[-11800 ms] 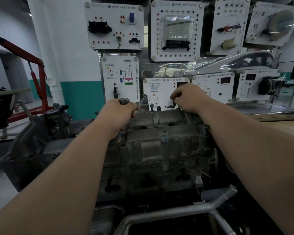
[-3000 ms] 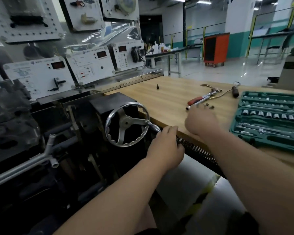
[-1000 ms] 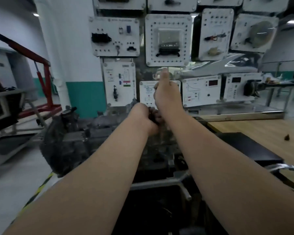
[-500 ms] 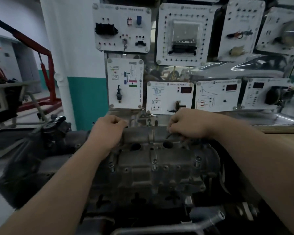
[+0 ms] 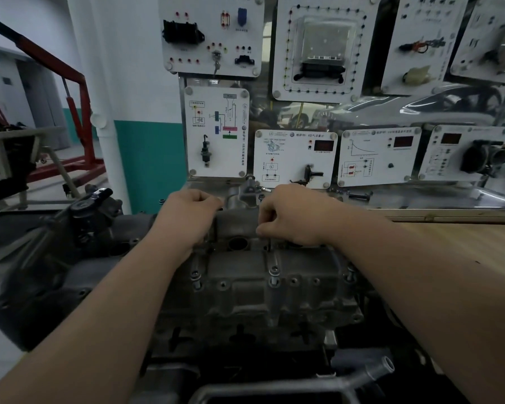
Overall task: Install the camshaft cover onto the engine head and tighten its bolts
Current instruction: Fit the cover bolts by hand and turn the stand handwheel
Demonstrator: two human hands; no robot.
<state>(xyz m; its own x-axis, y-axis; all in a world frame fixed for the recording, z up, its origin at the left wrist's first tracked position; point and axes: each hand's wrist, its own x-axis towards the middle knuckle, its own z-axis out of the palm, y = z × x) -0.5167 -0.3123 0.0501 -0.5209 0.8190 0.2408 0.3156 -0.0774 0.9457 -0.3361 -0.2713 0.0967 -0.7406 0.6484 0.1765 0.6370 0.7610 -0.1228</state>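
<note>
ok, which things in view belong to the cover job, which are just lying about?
Job: grey cast-metal camshaft cover; steel bolts standing in it; left hand and right hand, both at its far edge.
Lying about: white instrument panels; red hoist frame; wooden benchtop; grey metal pipe.

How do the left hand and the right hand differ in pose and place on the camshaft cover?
The left hand is a closed fist with knuckles up, and what it holds is hidden; the right hand points thumb and fingertips down, seemingly pinching a thin bolt. The left hand sits left of the round hole, the right hand just right of it. Both rest on the far part of the camshaft cover.
</note>
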